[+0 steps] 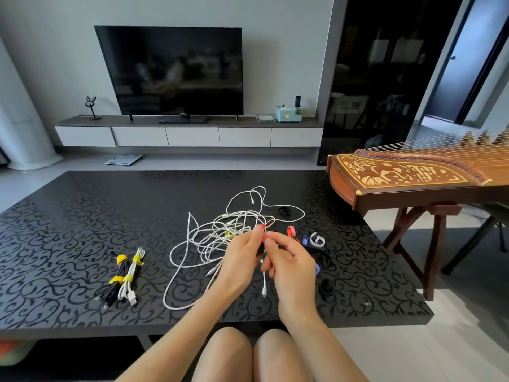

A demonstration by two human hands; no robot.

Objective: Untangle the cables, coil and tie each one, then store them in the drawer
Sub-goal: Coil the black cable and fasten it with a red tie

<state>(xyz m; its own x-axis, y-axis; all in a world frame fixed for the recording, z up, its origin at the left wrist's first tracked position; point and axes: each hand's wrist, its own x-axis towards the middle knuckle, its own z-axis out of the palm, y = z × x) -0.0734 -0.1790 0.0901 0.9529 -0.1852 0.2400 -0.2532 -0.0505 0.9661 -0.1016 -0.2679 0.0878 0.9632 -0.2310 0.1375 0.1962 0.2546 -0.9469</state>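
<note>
Table (82, 216) bears tangled cables (217, 232); left hand (242, 260), right hand (293, 261) pinch half-hidden red tie (263, 226).

— The table's finish?
— Black table (82, 216), glossy scroll pattern all over. White cables (192, 244) tangled mid-frame.
— Lower left?
— A black cable bundle (119, 270) and a white cable bundle (133, 268), both with yellow ties (120, 259).
— Right of centre?
— Red strap (263, 226), red tie (291, 231), blue tie (305, 239), white tie (317, 239). Far right, a brown guzheng (399, 172) with cream inlay.
</note>
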